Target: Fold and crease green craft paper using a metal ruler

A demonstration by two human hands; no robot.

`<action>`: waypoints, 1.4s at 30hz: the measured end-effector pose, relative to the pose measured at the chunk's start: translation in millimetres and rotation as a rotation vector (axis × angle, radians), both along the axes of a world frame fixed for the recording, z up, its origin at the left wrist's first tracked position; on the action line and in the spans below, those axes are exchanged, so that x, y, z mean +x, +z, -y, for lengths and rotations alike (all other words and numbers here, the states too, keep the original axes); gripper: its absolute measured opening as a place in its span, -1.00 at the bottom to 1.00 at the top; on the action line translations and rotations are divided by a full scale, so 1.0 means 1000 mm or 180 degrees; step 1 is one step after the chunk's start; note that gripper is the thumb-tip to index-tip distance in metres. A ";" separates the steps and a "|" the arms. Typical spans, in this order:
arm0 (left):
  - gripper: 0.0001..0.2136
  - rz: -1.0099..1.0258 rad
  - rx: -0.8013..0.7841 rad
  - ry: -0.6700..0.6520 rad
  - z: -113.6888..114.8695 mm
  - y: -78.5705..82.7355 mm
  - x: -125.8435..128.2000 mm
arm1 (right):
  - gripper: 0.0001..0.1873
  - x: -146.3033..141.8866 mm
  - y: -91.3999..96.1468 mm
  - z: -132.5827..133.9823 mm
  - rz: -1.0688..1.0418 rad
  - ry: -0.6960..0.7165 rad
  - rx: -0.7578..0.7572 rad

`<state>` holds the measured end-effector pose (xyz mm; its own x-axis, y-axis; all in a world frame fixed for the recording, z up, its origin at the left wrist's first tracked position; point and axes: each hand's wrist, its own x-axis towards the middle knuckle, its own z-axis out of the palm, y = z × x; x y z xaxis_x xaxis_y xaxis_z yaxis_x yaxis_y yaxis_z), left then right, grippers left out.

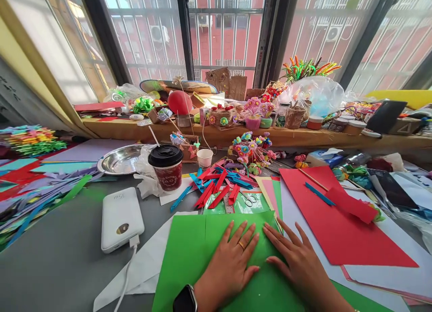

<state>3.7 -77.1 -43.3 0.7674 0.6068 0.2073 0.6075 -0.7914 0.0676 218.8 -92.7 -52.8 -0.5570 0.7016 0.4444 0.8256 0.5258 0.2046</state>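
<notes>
A sheet of green paper lies in front of me, a crease line showing near its upper left. My left hand rests flat on it with the fingers spread; a ring and a dark watch are on this side. Beside it, my right hand also lies open, fingertips at the sheet's upper right part, where the edge looks folded or lifted. Just beyond the sheet are folded red and blue paper strips and small scissors on a green packet.
Left of the sheet stand a white power bank with a cable and a lidded coffee cup. A metal bowl sits behind. Red paper covers white sheets at right. Crafted flowers and jars line the window side.
</notes>
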 end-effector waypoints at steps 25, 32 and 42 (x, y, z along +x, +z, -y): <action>-0.48 0.0051 -0.0261 0.0013 0.001 0.001 -0.001 | -0.47 0.008 -0.012 -0.016 -0.0359 -0.0899 -0.0351; -0.54 0.0100 -0.0754 0.0141 -0.003 0.025 0.002 | -0.45 0.011 -0.017 -0.020 -0.0341 -0.0851 -0.0302; -0.60 0.0119 -0.1393 0.1046 -0.063 0.061 0.021 | -0.45 0.009 -0.009 -0.022 -0.0214 -0.0775 -0.0328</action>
<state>24.8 -14.1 17.8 0.5199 0.8490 -0.0947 0.8088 -0.4536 0.3743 227.3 -70.8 -62.1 -0.3379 0.8548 0.3939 0.9402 0.3253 0.1008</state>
